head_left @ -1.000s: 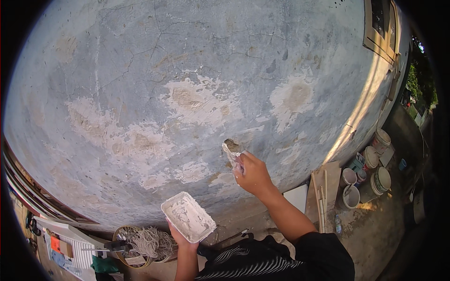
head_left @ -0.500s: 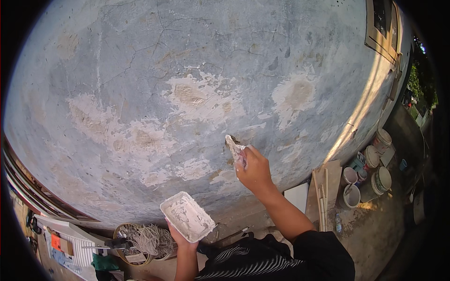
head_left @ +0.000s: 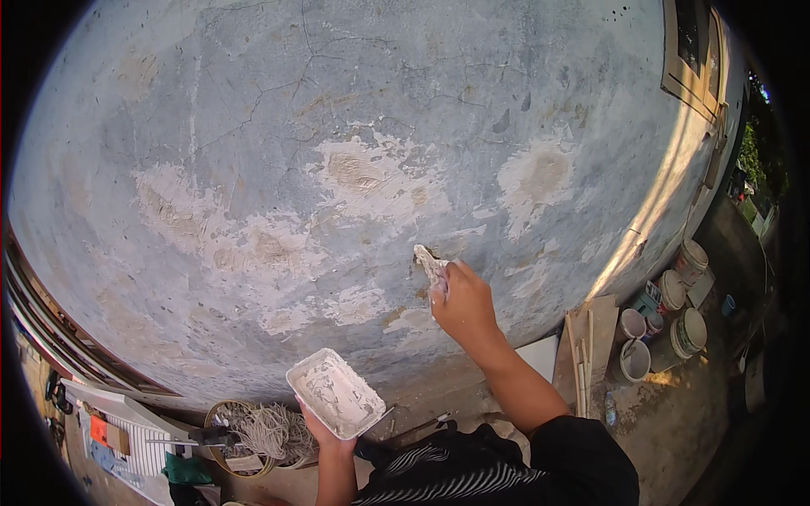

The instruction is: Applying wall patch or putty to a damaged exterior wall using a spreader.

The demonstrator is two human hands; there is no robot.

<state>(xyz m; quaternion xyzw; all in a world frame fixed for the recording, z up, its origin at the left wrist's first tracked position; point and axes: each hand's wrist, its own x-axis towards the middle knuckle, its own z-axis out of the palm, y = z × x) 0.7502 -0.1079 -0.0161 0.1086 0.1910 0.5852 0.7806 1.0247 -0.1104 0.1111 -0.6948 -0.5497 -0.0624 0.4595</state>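
Since the earlier frames the right hand has shifted slightly along the wall, keeping the putty knife pressed to it. Nearest, the left hand grips from below a white rectangular tray smeared with filler, level, near the wall's lower edge. The right hand is closed on the knife handle; the blade touches the wall's lower centre. Progress, as judged: several pale patches are filled; cracks toward the upper edge remain open. The knife handle is hidden in the fist. Buckets at the lower right are too small to tell contents.
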